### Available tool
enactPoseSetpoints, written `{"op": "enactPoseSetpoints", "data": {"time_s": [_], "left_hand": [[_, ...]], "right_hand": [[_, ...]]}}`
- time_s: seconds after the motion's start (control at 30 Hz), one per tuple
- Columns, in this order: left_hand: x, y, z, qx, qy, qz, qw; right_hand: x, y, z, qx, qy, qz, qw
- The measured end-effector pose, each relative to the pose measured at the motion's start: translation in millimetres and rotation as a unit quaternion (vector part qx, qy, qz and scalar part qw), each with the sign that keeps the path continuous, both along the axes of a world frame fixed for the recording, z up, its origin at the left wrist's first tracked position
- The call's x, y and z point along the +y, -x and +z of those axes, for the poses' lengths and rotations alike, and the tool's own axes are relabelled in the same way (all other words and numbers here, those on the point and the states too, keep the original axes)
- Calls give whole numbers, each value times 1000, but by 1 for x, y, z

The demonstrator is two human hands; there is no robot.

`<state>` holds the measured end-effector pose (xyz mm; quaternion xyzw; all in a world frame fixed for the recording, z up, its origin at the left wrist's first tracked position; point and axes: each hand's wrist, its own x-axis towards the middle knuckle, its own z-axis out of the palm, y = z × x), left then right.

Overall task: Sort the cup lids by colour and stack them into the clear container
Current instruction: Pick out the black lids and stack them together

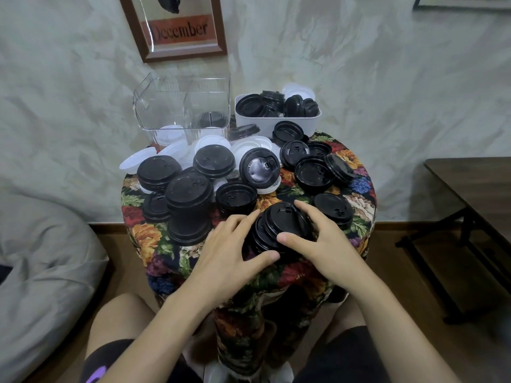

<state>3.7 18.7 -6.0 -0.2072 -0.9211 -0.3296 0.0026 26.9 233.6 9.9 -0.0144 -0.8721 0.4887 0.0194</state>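
Note:
A short leaning stack of black lids (282, 228) sits at the near edge of the round floral-covered table (356, 172). My left hand (235, 250) holds its left side with thumb and fingers curled around it. My right hand (318, 233) grips its right side, thumb in front. A taller stack of black lids (189, 208) stands to the left. Several loose black and white lids (213, 142) cover the table's middle. The clear container (182, 106) stands at the back left, with a few white and black lids in it.
A white tub (276, 125) with black lids and a white one stands at the back right. A grey cushion (41, 272) lies to the left, a dark wooden table (475, 194) to the right. My knees are under the table's near edge.

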Motion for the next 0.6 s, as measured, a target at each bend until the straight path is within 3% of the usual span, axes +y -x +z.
{"op": "enactPoseSetpoints", "data": {"time_s": [0.3, 0.47, 0.6], "left_hand": [[18, -12, 3, 33, -16, 76, 996], [3, -3, -2, -32, -53, 42, 997], [-7, 1, 0, -32, -64, -14, 997]], "right_hand": [[-9, -6, 0, 32, -59, -12, 998], [-8, -3, -1, 31, -77, 6, 997], [-7, -2, 0, 25, -83, 17, 996]]}}
